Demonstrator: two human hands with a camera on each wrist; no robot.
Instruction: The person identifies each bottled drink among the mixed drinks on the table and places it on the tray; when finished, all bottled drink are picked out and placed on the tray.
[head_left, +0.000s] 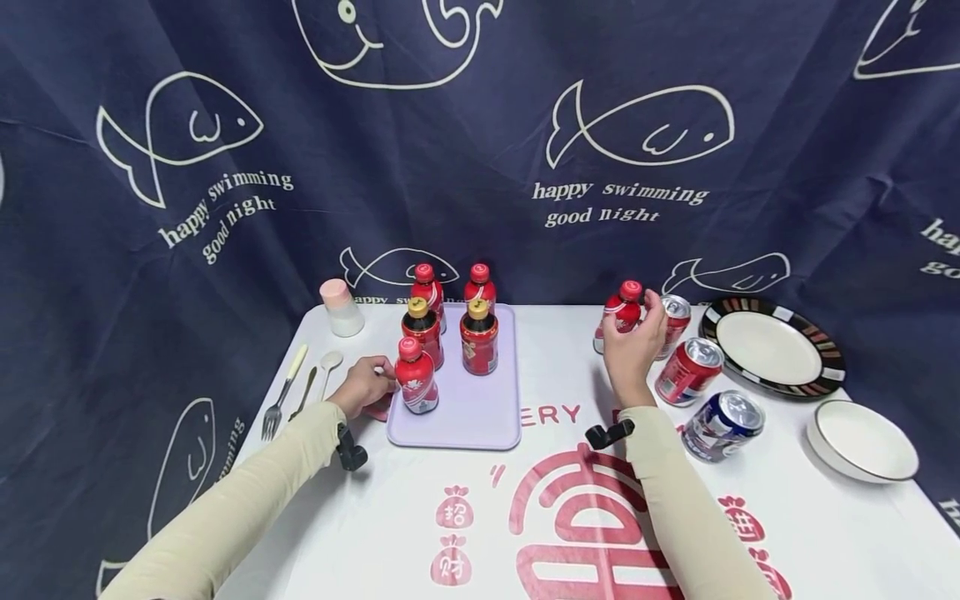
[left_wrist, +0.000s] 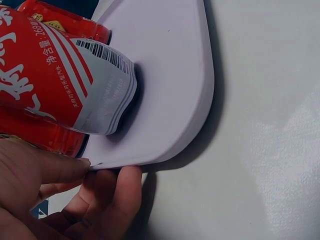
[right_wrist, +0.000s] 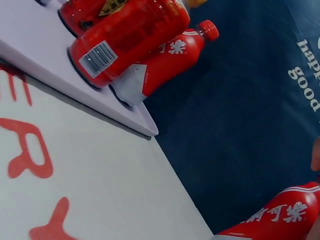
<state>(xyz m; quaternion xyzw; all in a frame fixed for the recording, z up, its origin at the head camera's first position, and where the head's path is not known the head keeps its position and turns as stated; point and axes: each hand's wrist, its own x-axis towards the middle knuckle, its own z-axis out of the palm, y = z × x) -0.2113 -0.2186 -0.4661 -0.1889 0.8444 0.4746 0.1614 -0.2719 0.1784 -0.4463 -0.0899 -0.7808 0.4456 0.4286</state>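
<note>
My left hand [head_left: 366,385] is at the left rim of a lilac tray [head_left: 465,429]. In the left wrist view its thumb lies on top of the rim, with the fingers beneath. Closest to that hand on the tray stands a red cola bottle [head_left: 417,377]. Behind it are two gold-capped red-labelled bottles [head_left: 478,340] and two more red-capped ones [head_left: 427,287]. Further right, my right hand [head_left: 634,348] holds another red cola bottle [head_left: 621,310] between thumb and fingers. The right wrist view catches only part of that hand, at its right edge.
Right of the right hand stand two red cans [head_left: 688,372] and a blue can [head_left: 723,427]. Beyond them are a dark-rimmed plate [head_left: 776,346] and a white bowl [head_left: 862,442]. A pink-lidded jar [head_left: 342,308], a fork [head_left: 279,400] and a spoon [head_left: 330,362] lie left of the tray.
</note>
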